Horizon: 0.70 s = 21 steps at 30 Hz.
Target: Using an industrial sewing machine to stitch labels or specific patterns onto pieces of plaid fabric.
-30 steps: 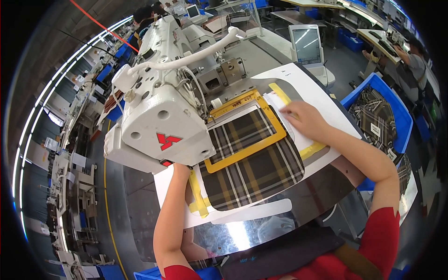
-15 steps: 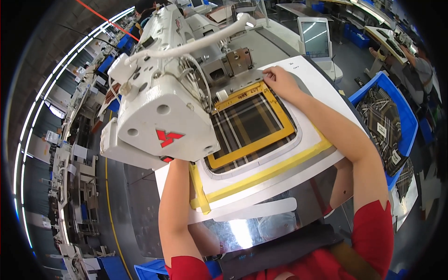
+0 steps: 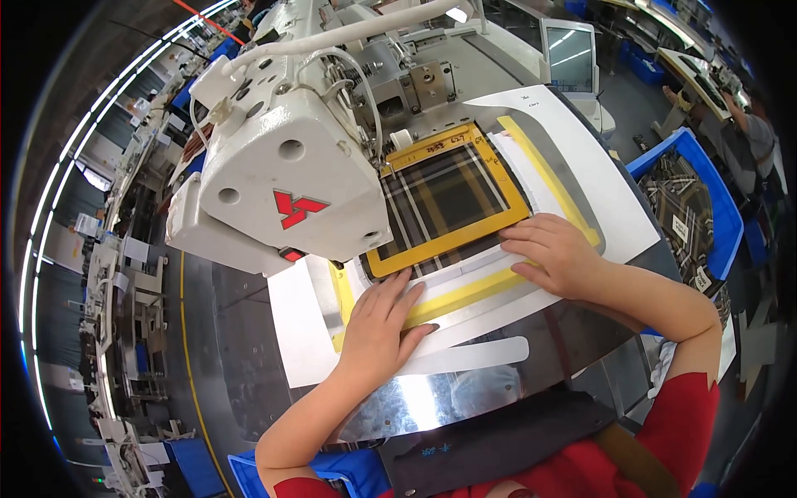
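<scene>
I can't see past the white machine head (image 3: 278, 178), which covers part of the yellow frame's (image 3: 452, 238) left side; its far end runs out of my view at the top. The frame hides a band of the plaid cloth (image 3: 444, 195) beneath it. The palms of the left hand (image 3: 382, 319) and right hand (image 3: 554, 256) face away from me. I find the monitor's (image 3: 570, 62) display too small to read. My lower edge crops the near blue bin (image 3: 353, 469), and the co-worker (image 3: 760, 137) at right is blurred.

red short-sleeved top (image 3: 677, 423), dark apron (image 3: 498, 440), small blue marking (image 3: 435, 450), brown band (image 3: 633, 465)
</scene>
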Available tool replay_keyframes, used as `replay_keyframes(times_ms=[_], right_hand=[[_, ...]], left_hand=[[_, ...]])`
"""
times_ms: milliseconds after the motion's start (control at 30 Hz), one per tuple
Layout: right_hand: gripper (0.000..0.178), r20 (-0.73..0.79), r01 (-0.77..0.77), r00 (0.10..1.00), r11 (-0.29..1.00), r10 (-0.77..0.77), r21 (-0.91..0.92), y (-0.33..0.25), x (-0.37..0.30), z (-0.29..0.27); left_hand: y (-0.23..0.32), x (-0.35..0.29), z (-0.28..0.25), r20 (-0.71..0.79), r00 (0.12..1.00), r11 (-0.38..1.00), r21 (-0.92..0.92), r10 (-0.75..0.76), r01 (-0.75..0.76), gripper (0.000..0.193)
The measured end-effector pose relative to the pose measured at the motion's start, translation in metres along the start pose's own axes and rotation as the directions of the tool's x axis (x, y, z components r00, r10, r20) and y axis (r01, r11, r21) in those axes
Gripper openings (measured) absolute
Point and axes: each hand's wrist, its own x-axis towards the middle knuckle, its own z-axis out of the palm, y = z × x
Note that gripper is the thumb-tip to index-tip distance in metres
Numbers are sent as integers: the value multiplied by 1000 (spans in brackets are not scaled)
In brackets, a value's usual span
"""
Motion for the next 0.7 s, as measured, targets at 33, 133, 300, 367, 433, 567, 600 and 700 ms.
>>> replay_keyframes(times_ms=[33,133,300,367,433,567,600,700], right_hand=[[25,4,35,999,999,-35,-8,0,-1,0],[24,14,68,998,998,-68,4,-1,-2,-2],[25,25,76,997,996,-77,44,2,-1,-1],[25,63,71,996,997,-70,-22,-1,-3,-1],[26,67,85,994,996,-83,-27,-1,-3,-1],[25,77,121,991,986,-113,-112,-3,-1,-4],[25,86,113,991,987,-104,-115,-3,-2,-6],[25,60,119,992,986,-113,-116,-3,-3,-5]], left_hand=[[0,1,0,-6,1000,1000,-3,8,-8,45],[1,-1,0,-6,1000,999,44,10,-10,46],[1,-6,-1,13,1000,999,36,-4,3,43],[2,-5,-1,3,1000,1000,12,-18,18,41],[2,-5,0,-7,998,999,-3,-54,54,38],[3,-3,2,-59,998,1000,16,2,-1,39],[3,-3,4,-61,998,1000,2,-7,7,38],[2,-4,3,-51,999,1000,-5,-12,11,38]])
